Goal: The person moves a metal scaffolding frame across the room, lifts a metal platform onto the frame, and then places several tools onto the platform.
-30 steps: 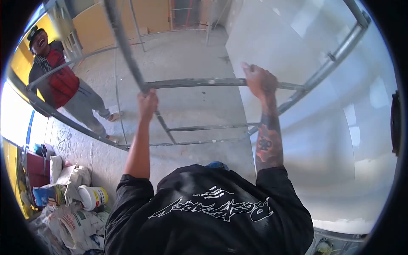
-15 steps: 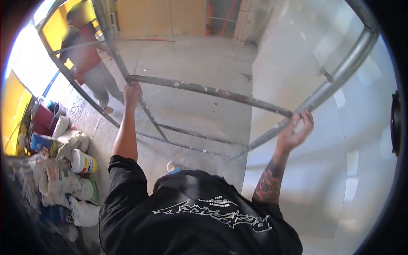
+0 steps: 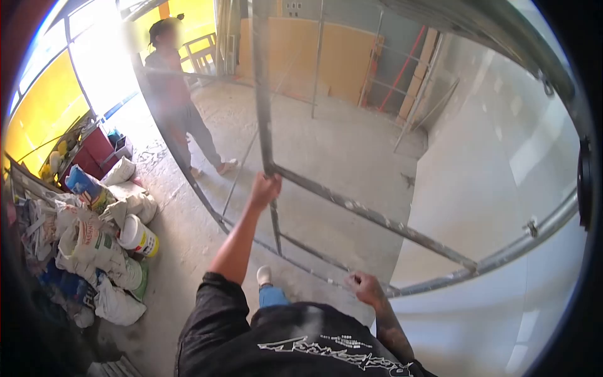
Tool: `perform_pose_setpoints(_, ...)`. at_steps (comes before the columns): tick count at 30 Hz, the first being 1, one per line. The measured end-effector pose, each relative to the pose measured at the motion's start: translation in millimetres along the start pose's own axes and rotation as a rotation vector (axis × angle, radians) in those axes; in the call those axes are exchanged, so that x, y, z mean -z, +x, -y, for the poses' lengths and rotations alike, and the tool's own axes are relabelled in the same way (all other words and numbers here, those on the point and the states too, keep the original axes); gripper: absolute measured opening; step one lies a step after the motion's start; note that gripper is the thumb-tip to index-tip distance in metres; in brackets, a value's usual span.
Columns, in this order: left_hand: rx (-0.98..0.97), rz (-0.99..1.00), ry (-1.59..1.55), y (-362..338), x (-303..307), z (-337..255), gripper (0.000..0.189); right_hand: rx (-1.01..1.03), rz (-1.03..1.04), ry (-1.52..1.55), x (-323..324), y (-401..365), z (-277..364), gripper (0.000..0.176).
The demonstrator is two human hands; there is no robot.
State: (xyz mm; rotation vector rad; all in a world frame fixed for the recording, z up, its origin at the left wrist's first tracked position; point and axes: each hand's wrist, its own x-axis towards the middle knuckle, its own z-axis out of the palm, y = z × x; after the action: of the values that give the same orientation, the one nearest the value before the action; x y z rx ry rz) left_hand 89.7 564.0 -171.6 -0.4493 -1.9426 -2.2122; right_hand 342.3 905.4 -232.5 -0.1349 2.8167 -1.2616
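A grey metal scaffold frame (image 3: 370, 217), spotted with paint or plaster, stands in front of me. My left hand (image 3: 266, 191) is wrapped round its upright tube, just below the joint with the crossbar. Lower down and nearer my body, my right hand (image 3: 366, 289) has its fingers curled in, with nothing visible in them. It appears off the frame, close to where the right-hand tube and the lower bar meet in the view. Part of its palm side is hidden.
Another person (image 3: 179, 100) stands beyond the frame at the left. Filled sacks (image 3: 88, 242) and a white bucket (image 3: 138, 235) are piled on the floor at my left. A pale panelled wall (image 3: 483, 182) runs along the right. Wooden boards (image 3: 289, 60) line the back.
My view has swung left. My right hand has come off the right-hand tube and its fingers have curled. The left hand keeps its grip on the upright. The other person's legs have moved.
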Motion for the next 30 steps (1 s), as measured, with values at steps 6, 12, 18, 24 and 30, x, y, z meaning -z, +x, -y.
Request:
perform_pose_setpoints(6,0.21,0.309,-0.131,11.9,14.8,-25.0,0.032,-0.408,-0.037,0.453,-15.4,34.9,14.2,0.03)
perform_pose_setpoints(12,0.165,0.742,-0.353,36.5,22.2,-19.7,0.032,-0.76,-0.79,1.022,-76.7,35.5,-47.1,0.044)
perform_pose_setpoints(18,0.186,1.025,-0.393,47.8,35.5,-3.6,0.055,-1.095,-1.001,1.592,-164.8,54.8,-97.9,0.121)
perform_pose_setpoints(24,0.165,0.871,-0.426,38.6,29.5,-1.1,0.074,-0.841,-1.013,1.778,-180.6,99.0,-116.8,0.098)
perform_pose_setpoints(30,0.151,0.792,-0.336,32.6,31.0,-9.0,0.076,-0.719,-1.392,1.752,-182.0,129.4,-87.4,0.087)
